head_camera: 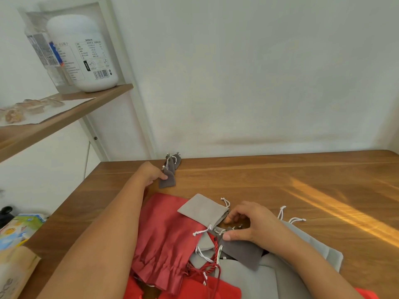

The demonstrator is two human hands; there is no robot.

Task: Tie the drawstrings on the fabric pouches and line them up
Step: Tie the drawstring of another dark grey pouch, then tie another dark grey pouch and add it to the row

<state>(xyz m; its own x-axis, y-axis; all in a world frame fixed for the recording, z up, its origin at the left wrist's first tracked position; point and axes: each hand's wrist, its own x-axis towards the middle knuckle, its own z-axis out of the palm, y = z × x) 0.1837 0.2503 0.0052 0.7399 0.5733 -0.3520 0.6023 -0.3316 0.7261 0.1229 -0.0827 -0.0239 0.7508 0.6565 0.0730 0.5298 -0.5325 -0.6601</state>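
Observation:
My left hand (151, 172) reaches to the table's far left and touches a small dark grey pouch (167, 180) with its fingertips. That pouch lies at the near end of a short row of tied dark grey pouches (172, 161) by the wall. My right hand (248, 223) rests on the pile in front of me, thumb and fingers curled on a dark grey pouch (241, 251). A light grey pouch (203, 209) with white drawstrings lies just left of that hand. Red pouches (166, 240) and larger grey pouches (302, 255) lie underneath.
The wooden table (280, 180) stands against a white wall. A shelf (64, 113) at the upper left carries a white jar (84, 52) and a clear bottle. Colourful packets (19, 229) lie left of the table edge.

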